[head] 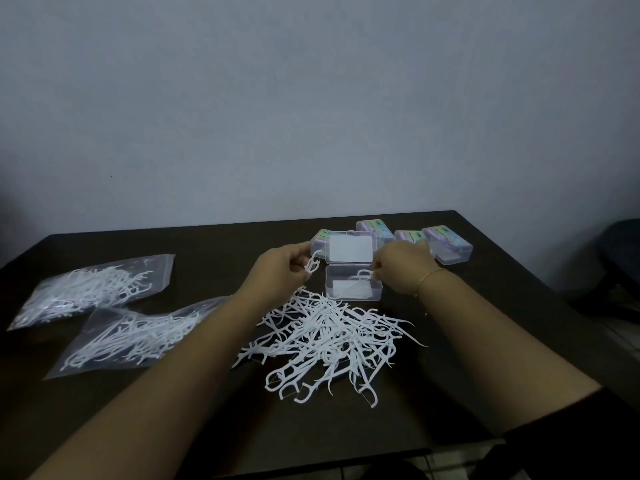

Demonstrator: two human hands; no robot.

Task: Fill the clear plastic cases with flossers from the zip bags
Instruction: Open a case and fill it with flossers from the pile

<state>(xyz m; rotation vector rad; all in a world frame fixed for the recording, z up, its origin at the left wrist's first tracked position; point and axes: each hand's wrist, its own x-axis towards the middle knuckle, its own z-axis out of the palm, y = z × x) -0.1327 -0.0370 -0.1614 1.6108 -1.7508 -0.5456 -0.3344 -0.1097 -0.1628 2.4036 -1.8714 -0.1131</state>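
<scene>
An open clear plastic case (353,284) lies mid-table, its lid (349,248) folded back, with a few white flossers inside. My left hand (282,268) pinches a white flosser (312,263) just left of the case. My right hand (401,268) pinches another flosser (363,274) over the case's right side. A loose pile of flossers (329,341) spreads in front of the case. Two zip bags of flossers lie at the left, one farther (93,289) and one nearer (131,336).
Several closed clear cases with coloured labels (446,244) stand behind the open case near the dark table's (346,427) far edge. A dark chair (620,258) stands at the right beyond the table. A plain wall rises behind.
</scene>
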